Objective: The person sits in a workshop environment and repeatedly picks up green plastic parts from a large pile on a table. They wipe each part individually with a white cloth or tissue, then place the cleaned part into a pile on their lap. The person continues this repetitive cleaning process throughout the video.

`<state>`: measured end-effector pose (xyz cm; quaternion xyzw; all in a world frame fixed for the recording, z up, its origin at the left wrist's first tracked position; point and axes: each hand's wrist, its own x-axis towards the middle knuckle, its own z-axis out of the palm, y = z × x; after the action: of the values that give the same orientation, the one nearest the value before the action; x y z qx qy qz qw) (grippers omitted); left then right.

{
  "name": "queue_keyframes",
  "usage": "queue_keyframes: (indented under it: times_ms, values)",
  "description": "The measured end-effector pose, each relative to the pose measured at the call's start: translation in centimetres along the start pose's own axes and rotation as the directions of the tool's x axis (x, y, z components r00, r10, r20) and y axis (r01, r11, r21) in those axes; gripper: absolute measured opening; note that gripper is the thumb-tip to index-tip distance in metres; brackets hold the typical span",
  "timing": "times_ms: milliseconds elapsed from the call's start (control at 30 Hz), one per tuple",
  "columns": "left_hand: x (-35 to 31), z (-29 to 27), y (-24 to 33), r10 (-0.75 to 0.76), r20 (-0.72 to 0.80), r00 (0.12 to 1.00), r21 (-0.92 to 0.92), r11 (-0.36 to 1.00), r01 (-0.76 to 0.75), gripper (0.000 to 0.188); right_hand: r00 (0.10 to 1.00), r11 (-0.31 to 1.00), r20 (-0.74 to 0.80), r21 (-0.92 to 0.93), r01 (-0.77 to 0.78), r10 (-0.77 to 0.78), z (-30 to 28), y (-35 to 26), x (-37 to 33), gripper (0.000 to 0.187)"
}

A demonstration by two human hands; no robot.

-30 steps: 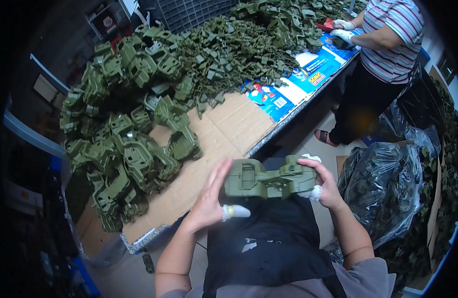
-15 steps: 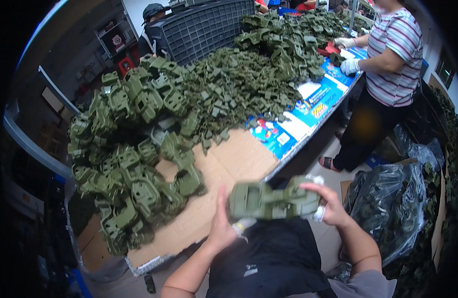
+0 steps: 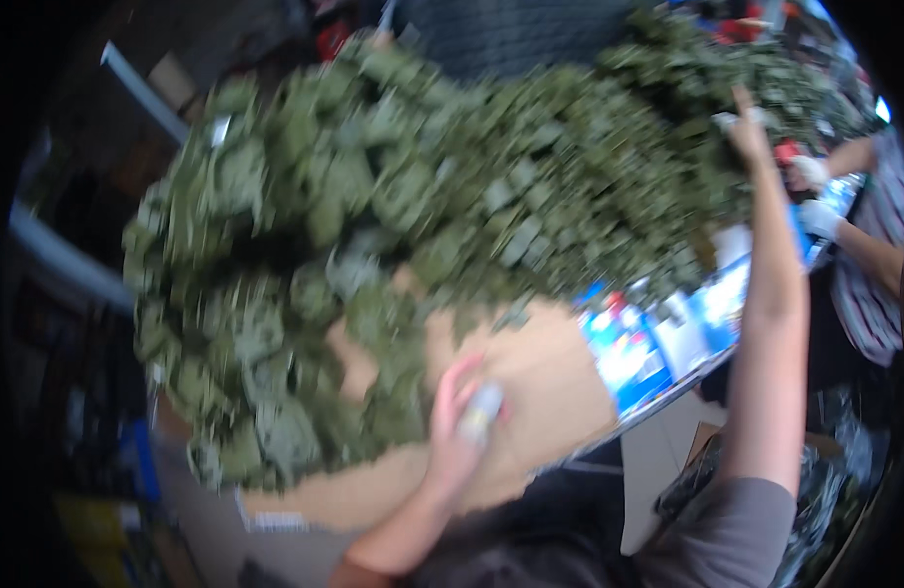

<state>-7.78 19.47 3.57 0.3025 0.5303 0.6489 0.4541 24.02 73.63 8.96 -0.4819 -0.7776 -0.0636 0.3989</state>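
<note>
My left hand (image 3: 459,416) hovers over the bare cardboard (image 3: 530,367), fingers apart, holding nothing; its thumb has a whitish wrap. My right arm is stretched far out, and my right hand (image 3: 749,132) is at the far right part of the heap of green plastic parts (image 3: 570,186). That hand is smeared by motion, so its grip does not show. Larger green moulded vehicle bodies (image 3: 266,343) are piled left of my left hand.
A dark plastic crate (image 3: 511,34) stands behind the heap. At the right a co-worker's white-gloved hands (image 3: 815,196) are near something red. Blue printed sheets (image 3: 624,358) cover the table's right edge. Clear plastic wrapping (image 3: 849,451) lies at lower right.
The green vehicle body held between both hands has left them. My right hand has reached far out to the right side of the heap; my left has moved over the cardboard. The view has shifted and blurred.
</note>
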Motion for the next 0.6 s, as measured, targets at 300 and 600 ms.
queue_keyframes:
  times_ms: [300, 600]
  values:
    - [-0.6, -0.6, 0.0, 0.055, 0.020, 0.998, -0.129, 0.990, -0.052, 0.037, 0.959, 0.974, 0.191, 0.129, 0.188, -0.211, -7.2, -16.5, -11.4, 0.035]
    - [-4.8, -0.2, 0.2, 0.387, 0.116, 0.915, 0.066, 0.916, -0.395, 0.026, 0.696, 0.609, 0.603, 0.736, -0.296, -0.390, -15.3, -40.7, -37.3, 0.030]
